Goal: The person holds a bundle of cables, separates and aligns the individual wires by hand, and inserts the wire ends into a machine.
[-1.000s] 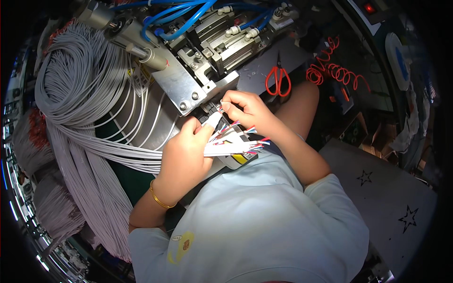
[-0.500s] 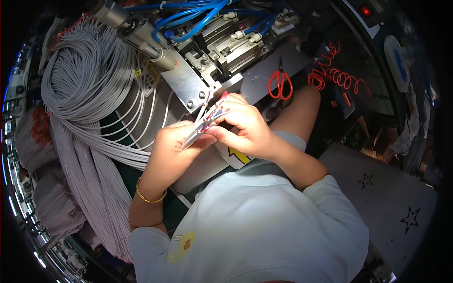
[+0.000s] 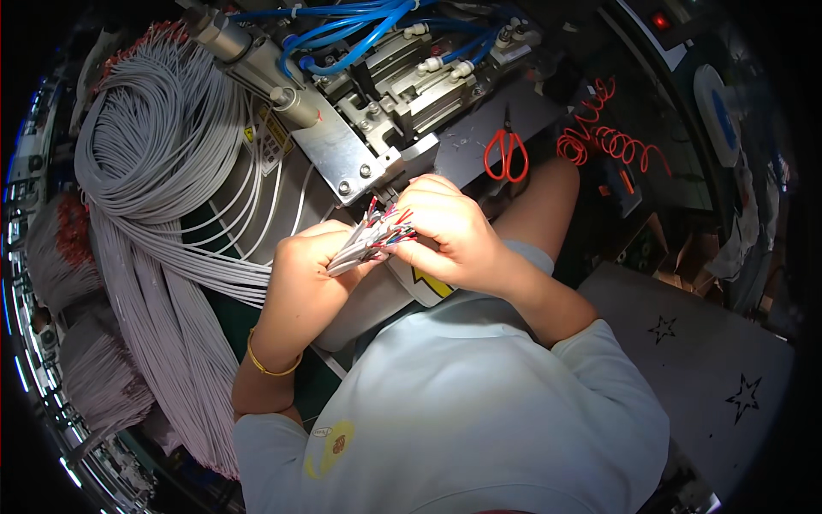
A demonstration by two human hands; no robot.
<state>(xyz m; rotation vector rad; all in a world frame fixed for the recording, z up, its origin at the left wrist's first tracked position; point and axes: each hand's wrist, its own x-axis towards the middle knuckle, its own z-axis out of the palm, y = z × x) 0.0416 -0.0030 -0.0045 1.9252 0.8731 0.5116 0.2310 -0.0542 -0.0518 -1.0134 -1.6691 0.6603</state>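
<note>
In front of my chest, my left hand (image 3: 310, 257) is closed around several grey cable ends (image 3: 351, 254). Thin red, white, blue and dark inner wires (image 3: 396, 224) stick out of their stripped tips toward the right. My right hand (image 3: 452, 230) has its fingers curled over these wires, thumb below them. Parts of the wires are hidden behind its fingers. Just beyond both hands is the front metal block of a pneumatic fixture (image 3: 411, 154).
A large coil of grey cable (image 3: 154, 128) lies at the left, with long strands hanging down. Red-handled scissors (image 3: 507, 156) rest on the grey plate (image 3: 467, 141) right of the fixture. Blue air hoses (image 3: 360, 38) run across the top. A red coiled hose (image 3: 612, 141) is farther right.
The coloured wire tips now look more fanned out and sit lower, closer to my left hand. My right fingers have shifted slightly over them. My left hand has tilted a little.
</note>
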